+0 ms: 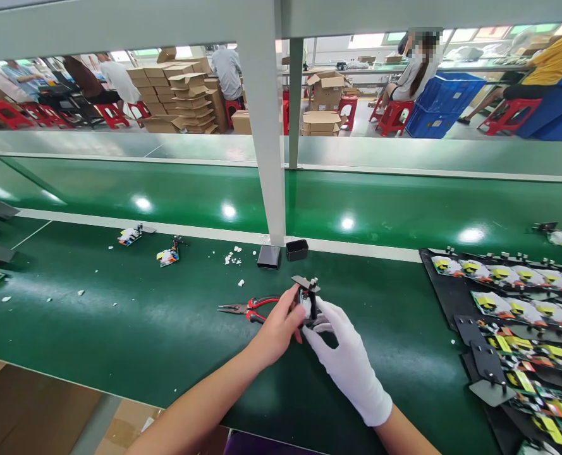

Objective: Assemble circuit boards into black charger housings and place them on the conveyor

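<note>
Between my two hands is a small power-adapter circuit board point(305, 303) with white filler and a dark end plate with metal prongs. My bare left hand point(281, 322) pinches its left side, fingers closed. On its right side is my right hand point(340, 351) in a white glove, thumb and fingers closed around the lower edge. Long-nose pliers point(250, 308) with red and black handles lie just left, partly behind my left hand. Farther back stand two black plastic housings, one point(268, 257) on its side and one point(296, 249) with its opening up.
Rows of circuit boards point(518, 291) on black trays fill the right of the green bench point(133, 328). Loose boards point(167, 254) and white crumbs point(233, 258) lie to the left. A grey post point(264, 139) rises at the back edge. Several people sit beyond, among cartons point(190, 95).
</note>
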Available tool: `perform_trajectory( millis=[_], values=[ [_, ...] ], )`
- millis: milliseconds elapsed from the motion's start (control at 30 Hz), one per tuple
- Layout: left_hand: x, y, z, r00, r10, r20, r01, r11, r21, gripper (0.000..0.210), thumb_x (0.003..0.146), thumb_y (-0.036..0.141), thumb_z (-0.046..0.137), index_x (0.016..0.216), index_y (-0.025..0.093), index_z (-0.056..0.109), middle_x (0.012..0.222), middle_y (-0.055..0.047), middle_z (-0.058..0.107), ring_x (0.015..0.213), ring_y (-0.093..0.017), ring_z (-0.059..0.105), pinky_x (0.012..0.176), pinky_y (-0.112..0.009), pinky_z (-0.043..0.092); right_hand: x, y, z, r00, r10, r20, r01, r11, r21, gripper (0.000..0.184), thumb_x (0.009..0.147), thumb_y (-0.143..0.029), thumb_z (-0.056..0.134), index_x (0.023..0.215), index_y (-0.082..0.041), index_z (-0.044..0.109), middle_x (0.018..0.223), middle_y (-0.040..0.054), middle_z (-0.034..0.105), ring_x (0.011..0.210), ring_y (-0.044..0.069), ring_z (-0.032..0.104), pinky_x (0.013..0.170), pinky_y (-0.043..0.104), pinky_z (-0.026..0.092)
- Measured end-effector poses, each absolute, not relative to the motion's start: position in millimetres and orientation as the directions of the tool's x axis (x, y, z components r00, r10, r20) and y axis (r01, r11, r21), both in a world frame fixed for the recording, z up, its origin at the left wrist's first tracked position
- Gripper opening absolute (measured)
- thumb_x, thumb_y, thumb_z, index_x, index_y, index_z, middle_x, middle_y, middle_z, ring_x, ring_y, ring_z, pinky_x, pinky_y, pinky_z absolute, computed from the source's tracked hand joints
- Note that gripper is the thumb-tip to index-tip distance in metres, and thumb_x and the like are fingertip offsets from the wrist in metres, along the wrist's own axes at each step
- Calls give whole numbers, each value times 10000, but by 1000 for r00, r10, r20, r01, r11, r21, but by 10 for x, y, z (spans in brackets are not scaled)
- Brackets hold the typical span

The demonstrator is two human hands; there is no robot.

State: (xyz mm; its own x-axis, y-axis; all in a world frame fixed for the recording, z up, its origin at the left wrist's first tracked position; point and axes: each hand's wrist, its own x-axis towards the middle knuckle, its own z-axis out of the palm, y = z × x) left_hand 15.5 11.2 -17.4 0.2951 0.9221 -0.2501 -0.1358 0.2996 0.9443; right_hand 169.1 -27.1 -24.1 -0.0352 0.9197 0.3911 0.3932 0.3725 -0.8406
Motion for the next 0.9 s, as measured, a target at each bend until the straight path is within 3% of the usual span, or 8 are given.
perform_trajectory(
  millis=[133,267,367,633,900],
  values=[
    [126,88,-108,350,929,-121,92,95,991,712,740,351,809,1393,281,533,1384,-92,514,978,-199,590,638,-220,549,1739,-225,-269,-2,958,285,330,270,-905,463,815,-116,537,1258,-237,591,1076,62,701,871,194,721,785,329,636],
    [138,97,-56,342,937,-66,131,22,991,592,754,315,789,1311,274,593,1322,-90,556,937,-198,595,624,-240,551,1750,-217,-215,-20,972,234,295,229,-928,443,806,-134,541,1233,-236,598,1060,54,714,861,191,723,769,311,631],
    [148,101,-46,340,940,-23,146,-28,989,570,743,262,785,1284,266,605,1310,-85,565,925,-189,598,659,-249,557,1739,-216,-194,-13,962,272,336,260,-905,437,809,-146,556,1233,-241,603,1048,52,705,877,200,712,806,336,623],
    [125,72,-39,421,905,63,81,-107,991,579,752,147,711,1301,290,598,1406,-82,521,1102,-238,580,811,-294,555,1748,-246,-247,-13,897,441,524,382,-762,605,804,-85,538,1370,-292,492,1171,64,630,860,194,685,772,346,622],
    [80,90,-83,501,864,58,-30,-49,998,662,759,159,734,1381,296,557,1482,-106,459,1232,-302,508,852,-313,522,1752,-268,-225,-5,889,457,601,369,-710,613,786,-93,548,1376,-249,491,1208,106,601,930,216,678,779,340,617]
  ],
)
